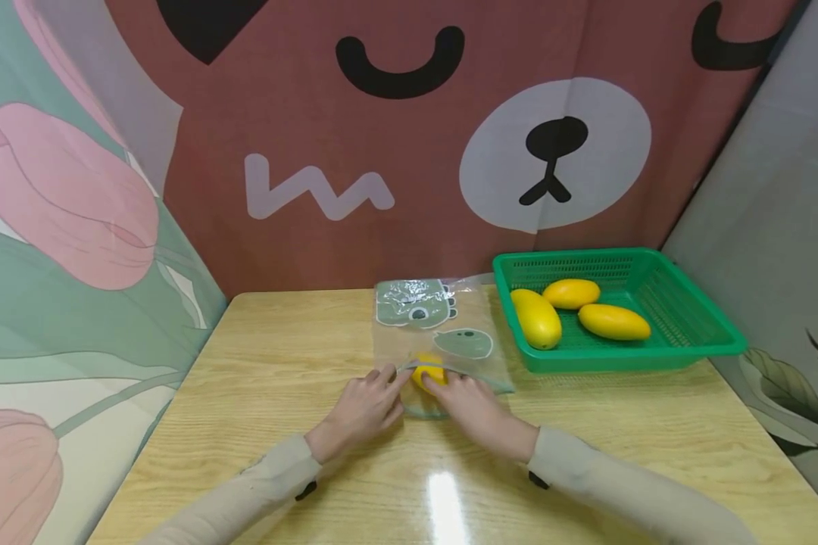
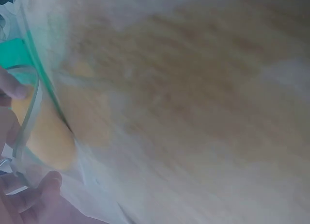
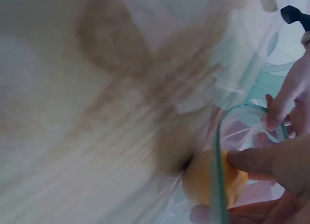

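A clear plastic bag (image 1: 391, 344) with green cartoon prints lies on the table, its mouth toward me and spread apart. One yellow mango (image 1: 428, 372) is at the mouth, partly within the bag. My left hand (image 1: 366, 406) pinches the left side of the bag's rim. From the right, my right hand (image 1: 476, 409) grips the mango, and its thumb (image 3: 254, 162) lies on the fruit inside the rim. In the right wrist view its other fingers are partly hidden by the mango (image 3: 203, 183) and the bag's edge.
A green plastic basket (image 1: 627, 362) stands at the back right of the wooden table (image 1: 279, 333), close beside the bag. Several mangoes, no, three mangoes (image 1: 613, 322) lie in it. A printed cloth (image 1: 313, 250) hangs behind the table.
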### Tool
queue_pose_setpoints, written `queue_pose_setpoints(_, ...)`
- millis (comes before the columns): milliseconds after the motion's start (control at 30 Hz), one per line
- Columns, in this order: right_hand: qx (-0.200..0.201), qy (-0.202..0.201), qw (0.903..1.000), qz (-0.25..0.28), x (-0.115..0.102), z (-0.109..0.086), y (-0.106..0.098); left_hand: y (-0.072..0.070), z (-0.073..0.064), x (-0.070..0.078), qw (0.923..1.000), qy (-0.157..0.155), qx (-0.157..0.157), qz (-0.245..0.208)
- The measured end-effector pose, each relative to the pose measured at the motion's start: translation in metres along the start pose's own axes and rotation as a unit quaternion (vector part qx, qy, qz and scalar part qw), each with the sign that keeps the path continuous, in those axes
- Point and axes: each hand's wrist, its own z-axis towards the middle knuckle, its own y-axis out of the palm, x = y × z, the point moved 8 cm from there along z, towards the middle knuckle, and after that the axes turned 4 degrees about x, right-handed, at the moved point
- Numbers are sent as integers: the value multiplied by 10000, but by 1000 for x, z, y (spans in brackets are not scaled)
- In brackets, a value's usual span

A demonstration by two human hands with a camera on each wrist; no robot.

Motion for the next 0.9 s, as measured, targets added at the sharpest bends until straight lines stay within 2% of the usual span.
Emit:
queue_pose_setpoints(200, 74, 58, 9996, -264, 3, 10, 8, -1, 0, 2, 9999, 49, 79, 108)
queue_pose_setpoints(300, 116, -47, 9974, -709, 5, 14, 13, -1, 1, 2, 9998, 63, 116, 120)
queue_pose_setpoints(367, 106, -26, 9972, -742, 9, 17, 15, -1, 1, 2, 9998, 64, 146, 124)
queue_pose_setpoints(467, -45, 123, 9999, 50, 15, 20, 18, -2, 1, 2, 9997, 80, 170, 148)
queue_pose_setpoints(500, -70, 153, 9988, 470, 16, 21, 18, -1, 1, 2, 9997, 85, 173, 152)
queue_pose_setpoints(600, -215, 117, 9912, 1299, 17, 22, 18, 0, 0, 2, 9997, 80, 147, 188)
queue_pose_setpoints(667, -327, -49, 9927, 1161, 16, 24, 19, 1, 0, 2, 9997, 79, 119, 188)
queue_pose_setpoints(733, -404, 37, 9907, 1302, 18, 27, 20, 1, 0, 2, 9998, 76, 101, 184)
queue_pose_setpoints(833, -527, 399, 9829, 1717, 22, 34, 25, 2, 0, 2, 9998, 87, 127, 152)
queue_pose_setpoints(900, -404, 680, 9748, 2086, 26, 39, 26, 1, 1, 3, 9997, 93, 152, 137)
